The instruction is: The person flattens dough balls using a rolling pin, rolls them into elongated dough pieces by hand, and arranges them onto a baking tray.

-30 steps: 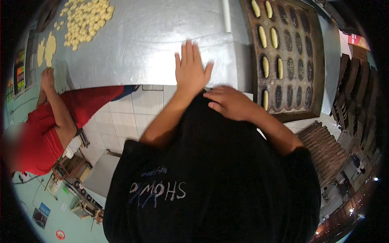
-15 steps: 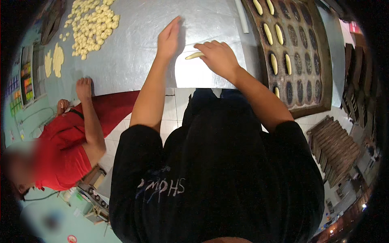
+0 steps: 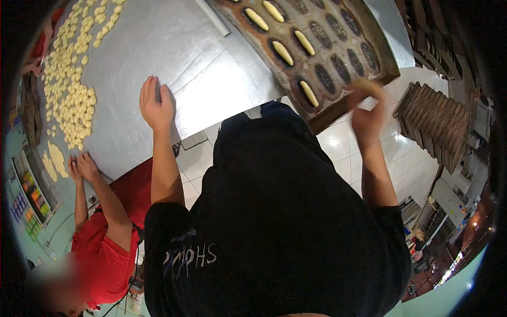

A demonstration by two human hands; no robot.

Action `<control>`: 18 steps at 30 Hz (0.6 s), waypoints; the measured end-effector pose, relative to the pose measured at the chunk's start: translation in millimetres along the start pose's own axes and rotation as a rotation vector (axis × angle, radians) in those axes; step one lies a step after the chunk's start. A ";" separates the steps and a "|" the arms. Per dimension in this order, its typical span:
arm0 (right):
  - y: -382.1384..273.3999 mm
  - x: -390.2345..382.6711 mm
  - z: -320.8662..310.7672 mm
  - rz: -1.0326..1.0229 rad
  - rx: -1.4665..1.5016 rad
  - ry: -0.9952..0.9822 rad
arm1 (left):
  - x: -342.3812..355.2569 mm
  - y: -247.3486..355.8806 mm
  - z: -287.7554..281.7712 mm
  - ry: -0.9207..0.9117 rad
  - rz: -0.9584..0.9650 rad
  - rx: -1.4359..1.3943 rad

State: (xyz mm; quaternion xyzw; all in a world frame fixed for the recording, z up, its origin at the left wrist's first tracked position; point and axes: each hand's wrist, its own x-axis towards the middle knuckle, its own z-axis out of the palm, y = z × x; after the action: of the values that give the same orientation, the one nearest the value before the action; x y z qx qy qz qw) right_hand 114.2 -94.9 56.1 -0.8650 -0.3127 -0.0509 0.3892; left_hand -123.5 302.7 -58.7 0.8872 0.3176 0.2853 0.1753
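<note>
My left hand point(image 3: 157, 105) rests palm down on the metal worktable point(image 3: 211, 74), fingers stretched and thumb apart, with nothing held. Over the near right corner of the dark baking tray point(image 3: 330, 119), my right hand point(image 3: 367, 119) is smeared by motion. A pale, elongated streak at its fingers looks like a dough roll point(image 3: 368, 84). Several pale dough rolls lie in the tray's oval hollows, among them one dough roll point(image 3: 308, 93) near the front edge. Other hollows hold nothing.
Many small dough balls point(image 3: 71, 105) and flattened dough strips point(image 3: 57, 158) lie on the table's left side. A co-worker in red point(image 3: 111, 232) has both hands at the dough strips. A white rod point(image 3: 214, 18) lies beside the tray. Stacked brown trays point(image 3: 435, 124) stand at right.
The view has turned toward the tray. My right hand has left the table with the dough roll and is over the tray's corner. My left hand has lowered flat to the table.
</note>
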 end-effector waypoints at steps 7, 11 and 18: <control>17.7 17.1 29.7 0.192 -0.527 -0.532 | -1.0 11.5 2.3 -0.015 -0.009 0.031; 23.8 28.7 43.5 0.226 -0.575 -0.707 | -2.2 5.6 4.6 0.015 -0.020 0.025; -7.8 53.4 57.9 0.093 -0.739 -0.581 | -11.7 -6.9 2.0 -0.014 0.012 0.141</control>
State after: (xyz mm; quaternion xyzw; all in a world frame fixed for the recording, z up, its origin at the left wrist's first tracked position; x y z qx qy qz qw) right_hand 143.4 -23.4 38.7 -0.9370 -0.3305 0.1027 -0.0465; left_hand -132.9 299.8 -68.3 0.9012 0.3303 0.2570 0.1126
